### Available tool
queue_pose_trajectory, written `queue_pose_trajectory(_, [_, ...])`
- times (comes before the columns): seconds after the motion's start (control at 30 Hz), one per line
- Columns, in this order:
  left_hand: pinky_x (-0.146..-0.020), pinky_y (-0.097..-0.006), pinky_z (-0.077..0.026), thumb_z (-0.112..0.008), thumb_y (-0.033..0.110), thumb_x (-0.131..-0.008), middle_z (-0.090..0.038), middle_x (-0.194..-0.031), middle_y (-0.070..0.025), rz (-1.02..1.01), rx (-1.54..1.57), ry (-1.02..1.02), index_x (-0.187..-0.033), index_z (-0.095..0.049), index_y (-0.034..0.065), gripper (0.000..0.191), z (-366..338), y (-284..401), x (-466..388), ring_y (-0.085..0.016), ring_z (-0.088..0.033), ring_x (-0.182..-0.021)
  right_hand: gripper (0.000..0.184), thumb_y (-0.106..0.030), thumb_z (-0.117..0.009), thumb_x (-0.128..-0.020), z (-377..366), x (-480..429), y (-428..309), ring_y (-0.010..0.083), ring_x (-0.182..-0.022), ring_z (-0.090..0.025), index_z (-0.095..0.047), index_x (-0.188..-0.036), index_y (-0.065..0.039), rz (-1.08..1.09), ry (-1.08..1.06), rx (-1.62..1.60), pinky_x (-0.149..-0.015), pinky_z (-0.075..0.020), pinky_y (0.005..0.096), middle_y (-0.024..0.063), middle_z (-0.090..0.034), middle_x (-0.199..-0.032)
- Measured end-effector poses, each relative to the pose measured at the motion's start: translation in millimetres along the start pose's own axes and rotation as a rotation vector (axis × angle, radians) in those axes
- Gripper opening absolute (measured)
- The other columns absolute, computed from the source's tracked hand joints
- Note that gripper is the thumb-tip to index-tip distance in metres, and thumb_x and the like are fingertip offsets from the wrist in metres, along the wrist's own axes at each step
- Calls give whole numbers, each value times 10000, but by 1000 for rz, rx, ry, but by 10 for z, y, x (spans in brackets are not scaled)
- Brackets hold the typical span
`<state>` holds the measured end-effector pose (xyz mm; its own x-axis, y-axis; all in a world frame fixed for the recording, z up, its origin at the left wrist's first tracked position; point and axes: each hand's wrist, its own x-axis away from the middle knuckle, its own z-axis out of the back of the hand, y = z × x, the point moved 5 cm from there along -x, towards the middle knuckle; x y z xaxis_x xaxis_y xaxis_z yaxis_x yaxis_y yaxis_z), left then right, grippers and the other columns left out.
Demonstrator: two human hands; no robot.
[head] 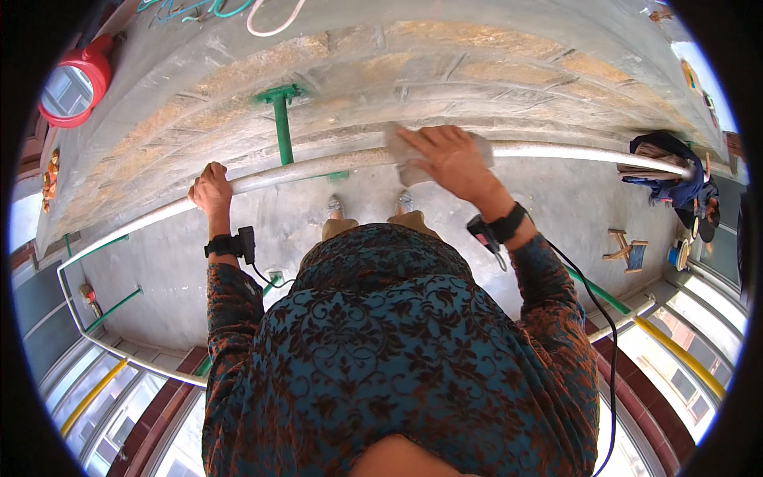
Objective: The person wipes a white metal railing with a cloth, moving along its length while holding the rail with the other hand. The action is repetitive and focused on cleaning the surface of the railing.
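Observation:
A long pale metal rail [334, 161] crosses in front of me at about waist height, its surface speckled. My left hand [212, 189] is wrapped around it, left of a green support post [282, 128]. Farther right, my right hand [456, 162] lies over a grey cloth [412, 174] on top of the rail. The fingers are spread across the cloth and point left. Motion blurs the cloth's left edge and the fingertips. Part of the cloth is hidden beneath the palm. Both wrists wear black straps with small devices.
Dark clothes [679, 170] hang over the rail's right end. A small folding stool [627, 251] stands on the concrete floor at right. Beyond the rail rises a stone-block wall [417, 71], with a red-framed mirror [68, 89] at upper left. A black cable [608, 334] trails by my right arm.

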<state>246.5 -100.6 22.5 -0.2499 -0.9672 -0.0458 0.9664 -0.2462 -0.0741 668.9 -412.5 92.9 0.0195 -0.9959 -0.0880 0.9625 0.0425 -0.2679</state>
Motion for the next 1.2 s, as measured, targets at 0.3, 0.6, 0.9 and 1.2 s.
queue_pose_trajectory(0.3, [-916, -485, -465, -476, 280, -1001, -784, -1075, 25, -22, -48, 10, -961, -753, 249, 282, -39, -30, -19, -273, -730, -1015, 552, -234, -716, -981, 359, 643, 706, 312, -1381, -562, -601, -1517, -167, -179, 113, 44, -1233, -355, 504, 89, -650, -1454])
queue_pose_trajectory(0.6, [-962, -459, -418, -418, 387, -1022, -797, -1075, 27, 50, 2, -25, -949, -779, 269, 387, -50, -71, -41, -258, -724, -1058, 580, -330, -674, -1007, 3, 194, 164, 312, -1375, -569, -552, -1538, -131, -40, 113, -47, -1211, -398, 467, 123, -630, -1464])
queue_pose_trajectory(0.9, [-913, -482, -459, -406, 331, -1033, -788, -1128, 53, 30, -26, -63, -999, -749, 258, 352, -23, -28, -29, -270, -727, -1069, 547, -320, -686, -979, -345, -612, -723, 267, -1147, -649, -557, -1446, -66, 159, 165, -141, -1055, -491, 408, 104, -668, -1246])
queue_pose_trajectory(1.2, [-901, -475, -465, -402, 339, -1034, -793, -1113, 36, 15, -3, -47, -997, -754, 239, 368, 4, 7, -12, -277, -728, -1065, 361, -255, -620, -1002, -710, -1281, -1524, 274, -962, -686, -582, -1268, -15, 363, 297, -219, -913, -536, 408, 115, -669, -1040])
